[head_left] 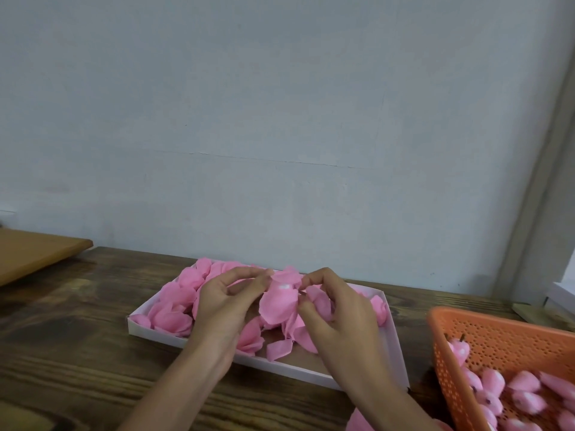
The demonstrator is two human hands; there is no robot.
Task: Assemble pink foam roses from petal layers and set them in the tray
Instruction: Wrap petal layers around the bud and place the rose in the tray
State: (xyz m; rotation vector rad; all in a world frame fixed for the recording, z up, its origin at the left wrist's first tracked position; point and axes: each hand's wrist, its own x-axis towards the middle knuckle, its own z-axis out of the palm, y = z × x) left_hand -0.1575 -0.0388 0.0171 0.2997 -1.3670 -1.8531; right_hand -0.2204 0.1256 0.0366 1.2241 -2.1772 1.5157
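Over the white tray [199, 341]: both hands hold one pink petal layer [278, 303] above the heap, near the back wall.
Left grip: the left hand [222, 301] pinches the layer's top edge between thumb and forefinger, its other fingers loosely curled.
Right grip: the right hand [337, 320] pinches the layer's right edge; more pink foam sits under its curled fingers, though I cannot tell whether that is a bud or another layer.
Done so far: pink buds [522, 399] lie piled in the orange basket [497, 337] on the right. Whether they are finished roses or bare cores is unclear.
Left to do: judging by the many loose petals [174, 318] in the tray, most assembly lies ahead, and this rose looks only part-built.
Petals: thin, matte, soft foam in cupped, rounded lobes that bend easily and would crease under a hard pinch.
Tray: shallow, flat white card with low, straight walls.
Basket: rigid perforated plastic with sloping sides.
Bench [77, 337]: dark, strongly grained wood.
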